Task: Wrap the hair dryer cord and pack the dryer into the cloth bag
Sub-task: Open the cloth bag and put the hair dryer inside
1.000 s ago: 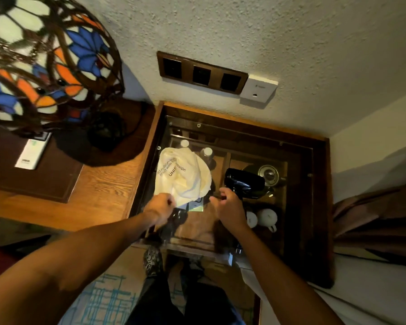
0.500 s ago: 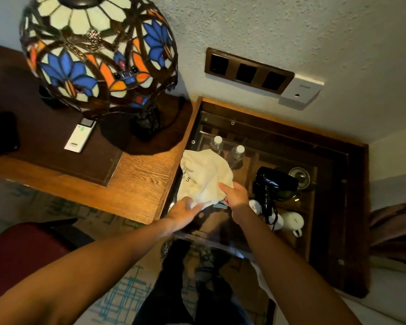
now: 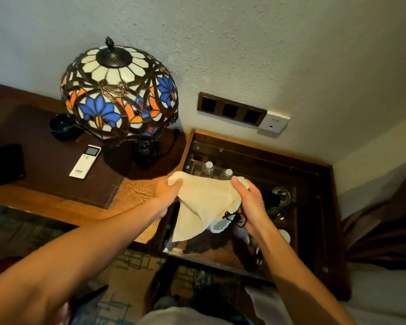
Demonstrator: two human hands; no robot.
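Observation:
I hold the cream cloth bag (image 3: 204,202) in the air above the glass-topped cabinet (image 3: 314,231). My left hand (image 3: 168,194) grips its upper left corner. My right hand (image 3: 250,202) grips its upper right edge, and the bag's dark drawstring (image 3: 233,218) dangles by that palm. The bag hangs slack and creased between both hands. The black hair dryer (image 3: 271,198) lies on the glass behind my right hand, mostly hidden. Its plug (image 3: 258,262) shows lower down beside my right forearm.
A stained-glass lamp (image 3: 118,90) stands on the wooden desk (image 3: 131,191) at left, with a white remote (image 3: 85,161), a dark bowl (image 3: 62,129) and a black phone (image 3: 8,164). Under the glass are two water bottles (image 3: 208,168) and white cups (image 3: 285,235). Wall sockets (image 3: 231,111) sit above the cabinet.
Both hands lifted the bag off the glass and spread it apart. My right hand left the dryer and took the bag's right edge. The view panned left.

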